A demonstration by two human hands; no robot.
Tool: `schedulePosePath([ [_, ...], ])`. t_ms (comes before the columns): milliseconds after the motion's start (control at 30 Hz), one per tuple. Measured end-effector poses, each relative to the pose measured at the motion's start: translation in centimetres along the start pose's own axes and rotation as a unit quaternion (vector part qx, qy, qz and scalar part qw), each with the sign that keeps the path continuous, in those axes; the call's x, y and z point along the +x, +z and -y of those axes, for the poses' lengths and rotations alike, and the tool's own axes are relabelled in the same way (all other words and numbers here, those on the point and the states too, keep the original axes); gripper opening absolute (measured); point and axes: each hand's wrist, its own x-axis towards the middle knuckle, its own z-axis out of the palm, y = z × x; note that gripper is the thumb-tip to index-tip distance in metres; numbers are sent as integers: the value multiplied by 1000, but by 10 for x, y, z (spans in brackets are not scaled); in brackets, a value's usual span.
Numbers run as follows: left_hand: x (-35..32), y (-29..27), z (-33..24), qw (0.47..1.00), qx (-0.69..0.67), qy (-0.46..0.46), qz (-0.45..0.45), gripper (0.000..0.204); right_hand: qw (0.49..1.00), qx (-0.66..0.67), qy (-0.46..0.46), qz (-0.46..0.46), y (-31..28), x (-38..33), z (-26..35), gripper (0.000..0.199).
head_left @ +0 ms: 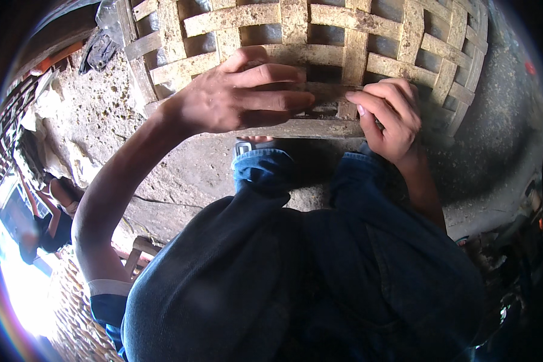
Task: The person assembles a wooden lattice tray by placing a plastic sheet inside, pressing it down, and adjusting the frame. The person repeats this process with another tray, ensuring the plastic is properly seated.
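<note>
Hands (320, 102) seemingly pinch strips at woven bamboo basket (344, 42) rim.

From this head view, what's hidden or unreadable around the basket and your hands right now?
- Woven bamboo basket: top cut off by the picture's upper edge.
- Basket rim strip: partly covered by the left hand and right hand.
- Right hand's fingertips: curled over the rim, so whether they pinch a strip cannot be told.
- Feet: hidden by the jeans-clad knees.
- Lower left: washed out by glare.
</note>
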Motion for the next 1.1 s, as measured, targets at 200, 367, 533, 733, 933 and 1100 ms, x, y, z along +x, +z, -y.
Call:
schedulePosePath([
  [200, -23, -24, -14, 989, 6, -144, -41, 27, 1000, 1, 2, -9, -2, -2, -1, 25],
  [367, -77, -31, -69, 779, -139, -471, -390, 6, 1000, 26, 7, -15, 3, 4, 2, 27],
  [533, -154, -35, -93, 529, -112, -596, -594, 16, 999, 19, 27, 17, -6, 5, 8, 22],
  [733, -222, -31, -115, 246, -102, -815, -515, 60, 997, 16, 2, 74, -1, 40, 38, 19],
  [933, -152, -15, -101, 516, 25, -778, -358, 44, 989, -30, -16, 146, 37, 56, 65, 13],
  [1100, -104, -18, -92, 669, 94, -661, -327, 20, 985, -63, -3, 161, 42, 55, 70, 9],
])
